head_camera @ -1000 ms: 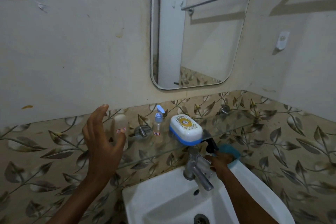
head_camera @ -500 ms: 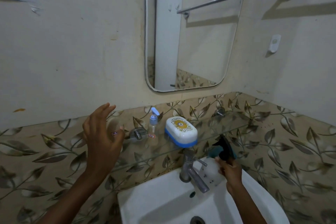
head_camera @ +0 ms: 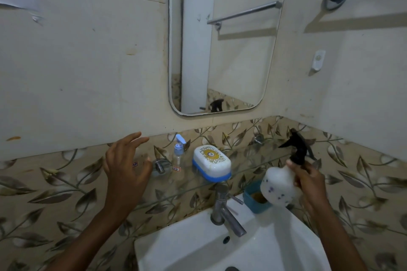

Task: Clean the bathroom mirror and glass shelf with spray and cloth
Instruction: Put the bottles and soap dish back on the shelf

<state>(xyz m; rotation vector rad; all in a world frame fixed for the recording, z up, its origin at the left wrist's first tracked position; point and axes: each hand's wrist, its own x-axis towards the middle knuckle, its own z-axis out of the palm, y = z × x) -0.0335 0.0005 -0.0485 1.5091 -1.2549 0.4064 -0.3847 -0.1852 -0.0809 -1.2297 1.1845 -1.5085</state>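
One spray bottle point(head_camera: 280, 182) gripped in right hand point(head_camera: 309, 179), left hand point(head_camera: 125, 165) spread empty

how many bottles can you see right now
2. A white spray bottle in the right hand above the sink; a small pump bottle on the glass shelf. The left hand may hide another.

Glossy mirror point(head_camera: 231, 50); frosted plastic spray bottle point(head_camera: 278, 185)

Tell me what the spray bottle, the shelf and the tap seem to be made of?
Spray bottle: likely plastic, a milky translucent body with small dots and a matte black trigger head. Shelf: clear glass, since the leaf tiles show through it and its edge glints. Tap: metal, probably chromed or steel, grey and dully reflective.
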